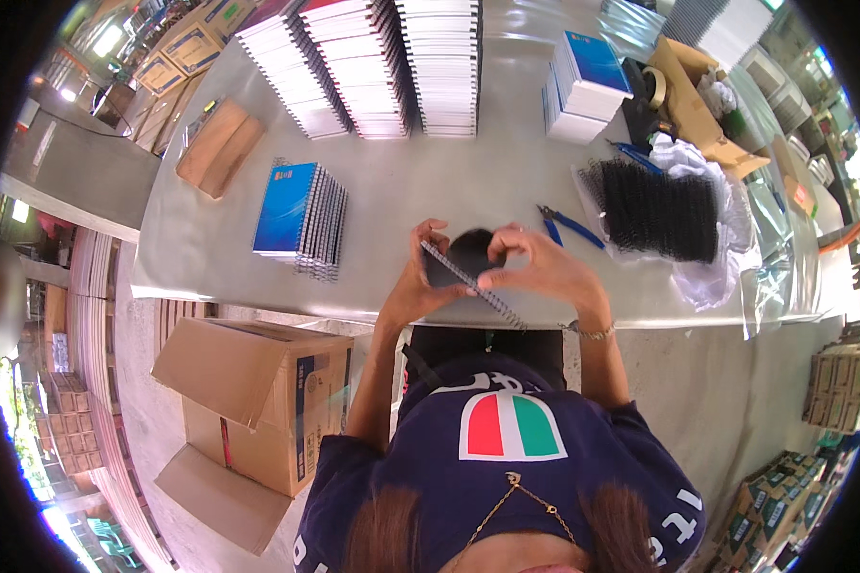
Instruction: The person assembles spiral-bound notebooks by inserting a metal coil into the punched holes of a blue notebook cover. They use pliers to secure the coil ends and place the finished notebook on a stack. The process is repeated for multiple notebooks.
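Close to the table's front edge, my hands hold up a small notebook seen nearly edge-on. A dark spiral coil (506,310) runs along its spine and sticks out past the lower right end. My left hand (417,284) grips the notebook from the left, fingers behind and thumb along the lower side. My right hand (549,272) has thumb and fingertips closed at the coil, near the notebook's right end. Beyond my right hand lie blue-handled pliers (573,227). A stack of blue spiral notebooks (296,212) stands to the left.
Tall stacks of bound notebooks (440,76) stand at the back. Blue-covered books (588,81) are piled back right. Many black coils (655,210) lie on white plastic at right, by a cardboard tray (693,95). Wooden blocks (220,148) lie left. Below is an open carton (258,392).
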The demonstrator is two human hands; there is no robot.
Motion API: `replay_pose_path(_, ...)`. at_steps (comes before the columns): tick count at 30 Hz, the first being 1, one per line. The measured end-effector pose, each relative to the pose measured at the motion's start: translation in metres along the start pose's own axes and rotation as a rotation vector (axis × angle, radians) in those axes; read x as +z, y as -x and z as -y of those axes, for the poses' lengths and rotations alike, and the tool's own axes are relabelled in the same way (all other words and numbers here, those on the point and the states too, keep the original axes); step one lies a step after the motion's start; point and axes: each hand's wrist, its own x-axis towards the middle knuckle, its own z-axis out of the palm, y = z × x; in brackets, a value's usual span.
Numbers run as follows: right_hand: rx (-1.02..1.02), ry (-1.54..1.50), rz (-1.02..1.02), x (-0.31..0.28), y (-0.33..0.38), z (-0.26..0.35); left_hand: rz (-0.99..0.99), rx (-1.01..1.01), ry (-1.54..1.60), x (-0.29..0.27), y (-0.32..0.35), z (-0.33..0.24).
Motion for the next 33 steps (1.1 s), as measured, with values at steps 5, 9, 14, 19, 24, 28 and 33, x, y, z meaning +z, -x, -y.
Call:
replay_pose_path(5,-0.011,0.221,-0.078,0.007,-0.015,-0.005,-0.008,-0.016,0.055,0.003,0.000,-0.006)
replay_pose_path(9,-0.407,0.516,-0.591,0.005,-0.027,-0.034,-0.164,0.072,-0.133,0.008,0.001,0.009)
replay_pose_path(14,-0.007,0.755,-0.801,-0.010,0.010,-0.063,-0.333,-0.119,0.039,0.018,0.013,-0.003)
replay_pose_path(19,-0.039,0.950,-0.789,-0.005,0.033,-0.086,-0.376,-0.033,-0.037,0.019,0.015,-0.013)
replay_pose_path(24,0.069,0.838,-0.871,-0.007,0.027,-0.075,-0.326,-0.156,0.027,0.007,0.020,-0.016)
replay_pose_path(28,-0.193,0.672,-1.069,-0.007,0.028,-0.042,-0.319,-0.070,0.005,0.004,0.018,-0.023)
replay_pose_path(33,-0.386,0.534,-0.741,0.050,0.033,0.017,-0.267,-0.132,-0.062,-0.003,0.017,-0.032)
